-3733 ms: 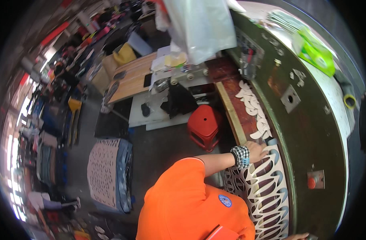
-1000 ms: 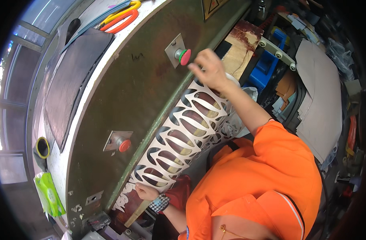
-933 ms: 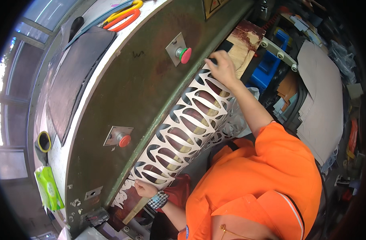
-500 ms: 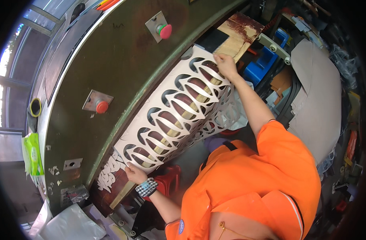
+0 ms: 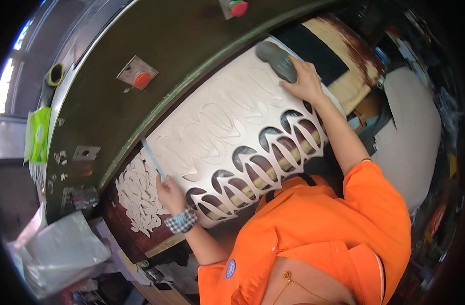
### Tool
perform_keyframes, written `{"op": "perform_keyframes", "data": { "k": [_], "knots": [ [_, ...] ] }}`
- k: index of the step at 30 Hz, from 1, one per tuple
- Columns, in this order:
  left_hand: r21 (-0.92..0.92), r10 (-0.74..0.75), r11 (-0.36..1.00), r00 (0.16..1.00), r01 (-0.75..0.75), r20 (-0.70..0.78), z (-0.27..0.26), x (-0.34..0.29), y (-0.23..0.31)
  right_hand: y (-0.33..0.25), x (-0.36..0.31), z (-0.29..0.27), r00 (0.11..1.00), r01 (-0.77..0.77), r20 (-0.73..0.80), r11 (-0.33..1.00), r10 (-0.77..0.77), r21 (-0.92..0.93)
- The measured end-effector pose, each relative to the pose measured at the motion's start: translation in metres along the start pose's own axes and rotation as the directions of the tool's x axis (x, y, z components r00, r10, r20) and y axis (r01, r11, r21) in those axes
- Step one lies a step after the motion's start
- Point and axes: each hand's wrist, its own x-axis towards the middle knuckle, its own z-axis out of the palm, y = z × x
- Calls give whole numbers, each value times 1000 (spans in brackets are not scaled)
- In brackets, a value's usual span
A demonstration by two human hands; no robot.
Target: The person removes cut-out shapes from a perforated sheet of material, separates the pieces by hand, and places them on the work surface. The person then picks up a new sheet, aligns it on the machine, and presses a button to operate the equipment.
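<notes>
A large white sheet (image 5: 227,81) lies on the bed below the green machine beam. Curved outlines mark its far part, while a row of crescent and leaf-shaped holes runs along the near part, which droops over the front edge. My left hand (image 5: 170,195) pinches the sheet's left edge beside a pale blue strip (image 5: 152,156). At the far right, a dark grey peanut-shaped piece (image 5: 275,58) rests on the sheet. My right hand (image 5: 307,82) has its thumb and fingers around the near end of this piece. The piece's exact kind is unclear.
Loose white cut pieces (image 5: 138,195) are heaped left of the sheet. The green beam (image 5: 100,117) with red push buttons (image 5: 142,80) stands along the far side. A stained wooden board (image 5: 351,66) is at right; a clear plastic bag (image 5: 65,249) sits lower left.
The sheet has come toward me, bringing its outlined part onto the bed. My right hand has left the sheet's right edge for the grey piece. The left hand stays at the left edge.
</notes>
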Motion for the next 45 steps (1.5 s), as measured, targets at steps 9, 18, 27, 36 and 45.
{"op": "perform_keyframes", "data": {
  "k": [9,18,27,36,45],
  "knots": [
    [95,177,984,891,-151,-418,78,41,-36,49,-76,11,910,-340,166,453,380,824],
    [96,539,769,561,-632,-628,79,29,-42,186,-96,32,852,-429,-344,903,395,-26],
    [137,757,578,465,-804,-460,69,-27,-26,-56,-131,86,978,-153,207,577,-29,802],
    [-152,755,551,567,-821,-328,56,-70,-11,-227,-175,114,722,-645,526,-163,-449,746],
    [-61,644,726,645,-685,411,-4,2,28,-247,-179,109,714,-690,551,-300,-431,659]
  ]
}}
